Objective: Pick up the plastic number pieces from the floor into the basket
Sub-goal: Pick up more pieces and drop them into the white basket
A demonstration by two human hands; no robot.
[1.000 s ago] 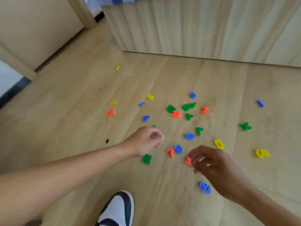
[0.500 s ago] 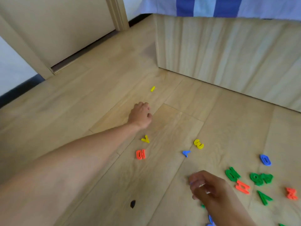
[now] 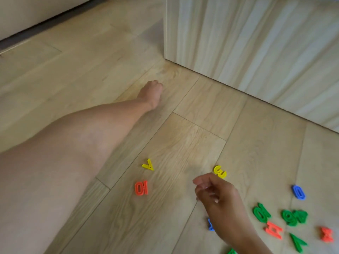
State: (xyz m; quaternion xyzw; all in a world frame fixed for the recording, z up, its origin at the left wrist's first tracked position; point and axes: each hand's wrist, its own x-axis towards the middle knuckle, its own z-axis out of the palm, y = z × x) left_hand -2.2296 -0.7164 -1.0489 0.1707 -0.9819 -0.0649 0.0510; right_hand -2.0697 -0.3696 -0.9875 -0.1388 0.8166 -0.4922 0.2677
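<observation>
Coloured plastic number pieces lie on the wooden floor: a yellow 7, an orange 10, a yellow 3, a blue 0, and several green and orange ones at the lower right. My left hand is stretched far forward, fingers curled down against the floor, hiding whatever is under it. My right hand hovers just below the yellow 3 with fingers curled in and a bluish bit showing between them. A blue piece peeks out beside that wrist. No basket is in view.
A tall light-wood bed panel stands along the right and far side, its corner just beyond my left hand. A door bottom with a dark gap runs across the top left.
My left arm has reached farther forward, to where a small yellow piece lay; that piece is now out of sight. My view swung left and my right hand moved up toward the yellow 3.
</observation>
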